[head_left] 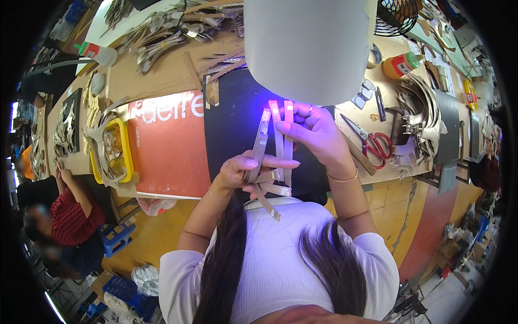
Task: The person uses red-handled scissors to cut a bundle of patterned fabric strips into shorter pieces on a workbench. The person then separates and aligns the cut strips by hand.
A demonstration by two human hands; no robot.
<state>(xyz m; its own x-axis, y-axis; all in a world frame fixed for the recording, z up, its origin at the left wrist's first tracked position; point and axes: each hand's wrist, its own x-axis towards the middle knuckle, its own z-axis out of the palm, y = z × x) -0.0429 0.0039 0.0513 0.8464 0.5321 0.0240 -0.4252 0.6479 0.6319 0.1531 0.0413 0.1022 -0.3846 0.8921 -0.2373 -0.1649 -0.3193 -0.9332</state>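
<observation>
My left hand (236, 170) is closed round a bunch of narrow greyish straps (260, 139). Some of their ends fan out below its fingers. Between the thumb and fingers of my right hand (324, 137) is the upper part of another flat strap (288, 148), which hangs down across my left fingertips. A strap beside it stands between the two hands. The upper ends glow pink and violet under blue light from beneath a big white rounded housing (307, 51). Both hands are above a black mat (226, 127), just below that housing.
Red-handled scissors (376, 147), a wooden-handled hammer (360, 155) and a green-capped bottle (398, 66) lie or stand at right. On the left are a red sheet (172, 167) and a yellow basket (128, 175). Bundled straps (162, 46) cover the far side. A person (81, 216) sits at far left.
</observation>
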